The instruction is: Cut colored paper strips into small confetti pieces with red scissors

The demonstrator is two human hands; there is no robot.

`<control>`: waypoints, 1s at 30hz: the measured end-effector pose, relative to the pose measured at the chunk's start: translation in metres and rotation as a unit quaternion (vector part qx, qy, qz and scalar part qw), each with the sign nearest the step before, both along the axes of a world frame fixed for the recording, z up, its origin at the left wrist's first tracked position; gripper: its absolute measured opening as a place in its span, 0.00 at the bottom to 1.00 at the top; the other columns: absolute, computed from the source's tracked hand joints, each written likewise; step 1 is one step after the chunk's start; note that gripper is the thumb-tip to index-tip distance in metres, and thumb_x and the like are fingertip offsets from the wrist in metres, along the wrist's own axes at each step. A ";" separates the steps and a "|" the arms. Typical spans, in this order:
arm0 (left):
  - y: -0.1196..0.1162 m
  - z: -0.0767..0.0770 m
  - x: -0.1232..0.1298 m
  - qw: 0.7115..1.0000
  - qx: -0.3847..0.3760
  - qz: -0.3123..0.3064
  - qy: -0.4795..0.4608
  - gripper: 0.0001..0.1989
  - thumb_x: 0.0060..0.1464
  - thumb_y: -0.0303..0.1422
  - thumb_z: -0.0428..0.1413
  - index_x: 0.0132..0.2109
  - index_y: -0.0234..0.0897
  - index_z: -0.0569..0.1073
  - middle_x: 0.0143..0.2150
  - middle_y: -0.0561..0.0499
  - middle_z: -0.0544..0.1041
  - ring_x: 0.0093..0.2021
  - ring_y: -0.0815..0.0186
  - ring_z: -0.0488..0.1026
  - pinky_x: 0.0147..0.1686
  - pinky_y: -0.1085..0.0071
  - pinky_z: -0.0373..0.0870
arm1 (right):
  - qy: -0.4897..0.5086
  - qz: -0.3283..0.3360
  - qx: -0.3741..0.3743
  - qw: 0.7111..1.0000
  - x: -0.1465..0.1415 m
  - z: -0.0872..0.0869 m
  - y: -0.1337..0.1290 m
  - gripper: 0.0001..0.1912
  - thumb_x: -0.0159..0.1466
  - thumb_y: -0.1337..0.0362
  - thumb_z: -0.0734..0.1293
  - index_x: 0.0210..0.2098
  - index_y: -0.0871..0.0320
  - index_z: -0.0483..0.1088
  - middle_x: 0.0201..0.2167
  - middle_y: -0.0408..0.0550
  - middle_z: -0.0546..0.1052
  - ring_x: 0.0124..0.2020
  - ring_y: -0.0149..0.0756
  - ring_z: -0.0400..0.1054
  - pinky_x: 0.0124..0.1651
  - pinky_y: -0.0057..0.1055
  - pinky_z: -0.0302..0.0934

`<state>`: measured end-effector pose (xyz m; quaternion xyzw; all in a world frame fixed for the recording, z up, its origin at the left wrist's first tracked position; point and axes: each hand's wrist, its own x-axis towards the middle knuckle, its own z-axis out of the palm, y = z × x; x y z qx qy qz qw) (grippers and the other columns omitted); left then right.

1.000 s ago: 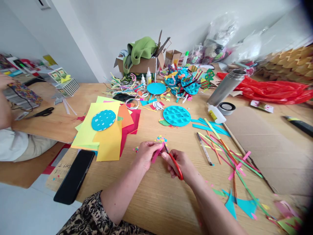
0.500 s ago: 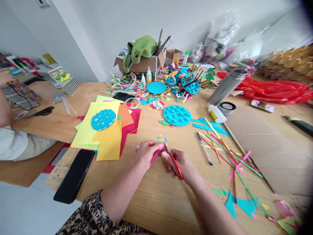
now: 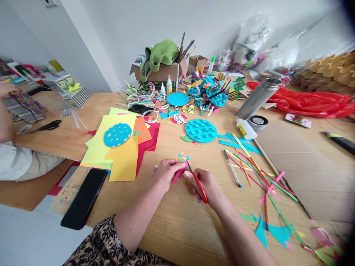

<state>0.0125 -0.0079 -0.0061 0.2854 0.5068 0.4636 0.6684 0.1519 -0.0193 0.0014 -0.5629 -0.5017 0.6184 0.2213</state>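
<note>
Near the middle of the table, my left hand point(image 3: 167, 173) pinches a magenta paper strip point(image 3: 177, 175). My right hand point(image 3: 204, 186) is closed around red-handled scissors point(image 3: 200, 186), whose blades point up and left at the strip's upper end. Just beyond the fingertips lies a small pile of colourful paper bits point(image 3: 182, 157). More bits point(image 3: 155, 169) lie left of my left hand, partly hidden by it. Farther back rests a blue paper disc point(image 3: 201, 130) with raised folds, a leaf-like green paper piece point(image 3: 188, 138) showing at its left edge.
Coloured paper sheets point(image 3: 94, 144) and a black phone point(image 3: 84, 199) lie on the left. Paper strips point(image 3: 257, 170), a pen point(image 3: 232, 168), a glue bottle point(image 3: 246, 128), a metal flask point(image 3: 257, 99) and cardboard point(image 3: 307, 166) are on the right. Another person's arm point(image 3: 4, 114) shows at far left.
The magenta strip has tilted slightly and its lower end sits a little farther right. Both hands stay almost in place, with the scissors still at the strip.
</note>
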 end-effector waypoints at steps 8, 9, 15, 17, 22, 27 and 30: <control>0.004 -0.001 -0.006 1.000 -0.022 -0.010 0.002 0.09 0.37 0.32 0.64 0.27 0.31 0.76 0.23 0.50 0.76 0.20 0.73 0.69 0.22 0.76 0.62 | -0.014 -0.009 -0.020 1.000 0.001 0.002 0.001 0.23 0.52 0.44 0.66 0.22 0.54 0.53 0.07 0.33 0.63 0.06 0.25 0.55 0.08 0.21 0.49; 0.005 -0.002 -0.007 1.000 -0.022 -0.013 -0.005 0.08 0.37 0.32 0.64 0.26 0.31 0.75 0.22 0.50 0.75 0.20 0.73 0.68 0.23 0.75 0.62 | -0.014 -0.006 -0.021 1.000 0.002 0.001 0.002 0.23 0.52 0.44 0.66 0.22 0.54 0.53 0.07 0.33 0.63 0.06 0.25 0.55 0.08 0.21 0.48; 0.008 0.004 -0.017 0.999 -0.012 -0.037 0.001 0.10 0.37 0.34 0.64 0.27 0.31 0.75 0.20 0.52 0.73 0.19 0.74 0.66 0.22 0.76 0.59 | -0.009 0.040 0.006 0.999 0.007 0.006 0.003 0.22 0.54 0.45 0.65 0.22 0.56 0.56 0.11 0.36 0.67 0.10 0.25 0.61 0.12 0.19 0.49; 0.009 0.008 -0.020 0.999 -0.011 -0.045 0.010 0.10 0.36 0.34 0.64 0.26 0.31 0.75 0.18 0.53 0.71 0.18 0.75 0.64 0.21 0.76 0.57 | -0.002 0.065 0.007 0.998 0.010 0.008 0.004 0.22 0.54 0.45 0.65 0.23 0.57 0.56 0.13 0.37 0.67 0.11 0.24 0.61 0.14 0.19 0.51; 0.010 0.013 -0.024 0.996 -0.006 -0.074 0.054 0.09 0.36 0.34 0.64 0.24 0.32 0.75 0.16 0.54 0.69 0.17 0.76 0.61 0.19 0.76 0.53 | 0.027 0.123 -0.006 0.992 0.016 0.011 0.004 0.22 0.54 0.45 0.65 0.23 0.58 0.57 0.14 0.38 0.67 0.12 0.23 0.61 0.14 0.19 0.51; 0.010 0.011 -0.026 0.993 0.007 -0.091 0.075 0.08 0.36 0.33 0.63 0.24 0.32 0.75 0.16 0.55 0.69 0.17 0.76 0.60 0.19 0.76 0.51 | 0.032 0.136 -0.012 0.990 0.017 0.013 0.004 0.22 0.54 0.46 0.66 0.23 0.57 0.56 0.14 0.37 0.66 0.12 0.23 0.60 0.14 0.19 0.53; 0.010 0.011 -0.026 0.992 0.010 -0.100 0.082 0.07 0.36 0.32 0.62 0.23 0.32 0.75 0.15 0.55 0.68 0.17 0.76 0.59 0.19 0.76 0.51 | 0.029 0.140 -0.012 0.990 0.017 0.014 0.004 0.22 0.54 0.46 0.66 0.23 0.58 0.56 0.14 0.37 0.65 0.12 0.23 0.60 0.14 0.19 0.52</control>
